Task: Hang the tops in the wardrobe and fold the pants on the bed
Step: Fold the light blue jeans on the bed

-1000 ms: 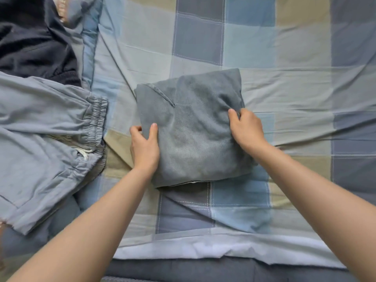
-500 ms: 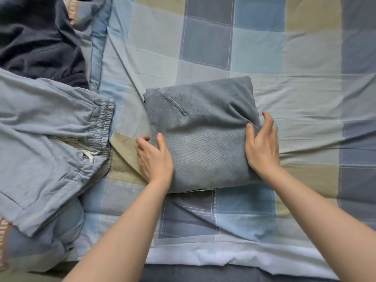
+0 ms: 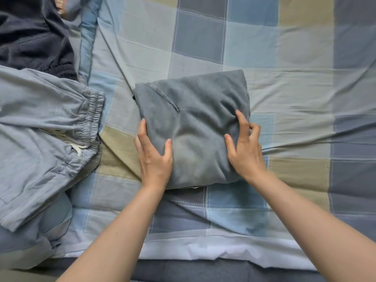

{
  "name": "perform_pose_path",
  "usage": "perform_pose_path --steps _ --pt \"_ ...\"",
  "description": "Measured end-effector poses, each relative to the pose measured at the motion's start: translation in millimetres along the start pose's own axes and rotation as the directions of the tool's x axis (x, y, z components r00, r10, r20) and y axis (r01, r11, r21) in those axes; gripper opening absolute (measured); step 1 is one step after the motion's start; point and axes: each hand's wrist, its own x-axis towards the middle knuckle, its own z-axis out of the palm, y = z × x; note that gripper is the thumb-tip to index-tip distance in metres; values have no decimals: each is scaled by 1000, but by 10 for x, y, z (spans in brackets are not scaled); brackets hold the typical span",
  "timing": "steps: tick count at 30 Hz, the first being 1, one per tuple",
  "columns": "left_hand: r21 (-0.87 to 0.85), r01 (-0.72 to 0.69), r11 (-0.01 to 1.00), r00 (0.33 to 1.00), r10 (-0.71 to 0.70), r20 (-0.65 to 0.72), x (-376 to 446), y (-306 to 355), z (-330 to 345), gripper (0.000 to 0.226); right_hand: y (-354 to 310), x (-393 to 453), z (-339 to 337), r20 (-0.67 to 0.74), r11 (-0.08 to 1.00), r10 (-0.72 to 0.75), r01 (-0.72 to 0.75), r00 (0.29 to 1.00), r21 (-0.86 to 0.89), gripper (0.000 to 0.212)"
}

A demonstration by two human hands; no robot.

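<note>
A folded grey pair of pants (image 3: 193, 127) lies as a squarish bundle on the checked bed (image 3: 284, 58), near the bed's front edge. The left hand (image 3: 154, 157) grasps the bundle's left edge, thumb on top, fingers along its side. The right hand (image 3: 246, 147) pinches the right edge with curled fingers. Toward the bed's left edge lie light blue drawstring pants (image 3: 40, 139), unfolded, with a dark garment (image 3: 30, 37) beyond them.

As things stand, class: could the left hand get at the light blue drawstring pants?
Probably yes: the light blue drawstring pants lie uncovered just beside the left hand, which first must release the folded grey pants.
</note>
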Motion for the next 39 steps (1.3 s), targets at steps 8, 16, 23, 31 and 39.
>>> perform_pose_path --steps 8,16,23,31,39 --pt "35 -148 988 989 149 -3 -270 416 -434 63 -264 -343 -569 -64 997 -61 63 996 39 55" --pt "51 -316 948 933 300 196 -923 1170 -1278 39 -611 -1475 -1631 -80 994 90 -85 993 68 61" --pt "-46 -307 951 893 304 332 -1414 2053 -2148 43 -1182 -2550 -2634 -198 979 201 -190 960 73 55" --pt "-203 -498 843 674 524 521 -1835 2719 -3005 44 -1921 -4005 -3178 -464 876 479 -441 745 195 52" --pt "-347 -612 710 340 633 695 -2589 3073 -3580 46 -2485 -5508 -3318 -591 724 671 -567 448 392 48"
